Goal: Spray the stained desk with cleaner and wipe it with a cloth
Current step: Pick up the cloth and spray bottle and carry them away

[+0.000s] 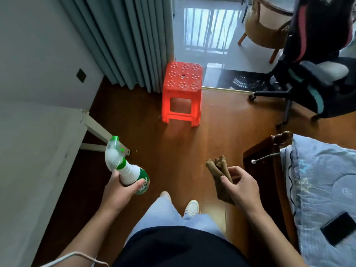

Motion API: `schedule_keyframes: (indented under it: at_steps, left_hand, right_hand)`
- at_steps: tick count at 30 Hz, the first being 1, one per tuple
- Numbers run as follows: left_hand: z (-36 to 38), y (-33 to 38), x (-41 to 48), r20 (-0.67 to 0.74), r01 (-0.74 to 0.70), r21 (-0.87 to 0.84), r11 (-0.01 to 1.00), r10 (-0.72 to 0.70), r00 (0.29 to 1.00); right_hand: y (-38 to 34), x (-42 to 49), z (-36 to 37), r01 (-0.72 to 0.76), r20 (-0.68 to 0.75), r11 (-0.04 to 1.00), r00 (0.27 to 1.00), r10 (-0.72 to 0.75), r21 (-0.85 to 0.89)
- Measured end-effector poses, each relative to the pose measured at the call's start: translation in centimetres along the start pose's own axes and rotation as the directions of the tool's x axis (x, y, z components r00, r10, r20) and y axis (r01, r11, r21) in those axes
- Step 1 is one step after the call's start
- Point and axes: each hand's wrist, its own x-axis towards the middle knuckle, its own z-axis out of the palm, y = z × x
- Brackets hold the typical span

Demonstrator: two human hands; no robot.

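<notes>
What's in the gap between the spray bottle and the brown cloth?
In the head view, only bare wooden floor lies between the spray bottle and the cloth; the person's white shoes show just below that gap.

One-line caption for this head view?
Beside the white desk, left hand grips a spray bottle, right hand holds a brown cloth.

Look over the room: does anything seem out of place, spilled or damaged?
Only the desk: faint dark marks dot its white top near the edge, and its far corner looks scuffed. Nothing is spilled, and the stool stands upright.
</notes>
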Motion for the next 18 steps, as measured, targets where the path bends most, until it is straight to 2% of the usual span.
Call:
schedule_keyframes:
  at_steps: [7, 18]
  left_hand:
    - [-0.1, 4.9, 8.6, -0.039, 0.038, 0.015, 0.999, -0.037, 0.999]
    - [3.0, 19.4, 25.2, 0.113, -0.136, 0.156, 0.978, 0.12, 0.986]
  right_hand:
    - [-4.8, 11.6, 0.5, 0.037, 0.051, 0.999, 0.998, -0.038, 0.032]
    - [-7.1, 23.1, -2.9, -0.118, -0.093, 0.993, 0.989, 0.117, 0.0]
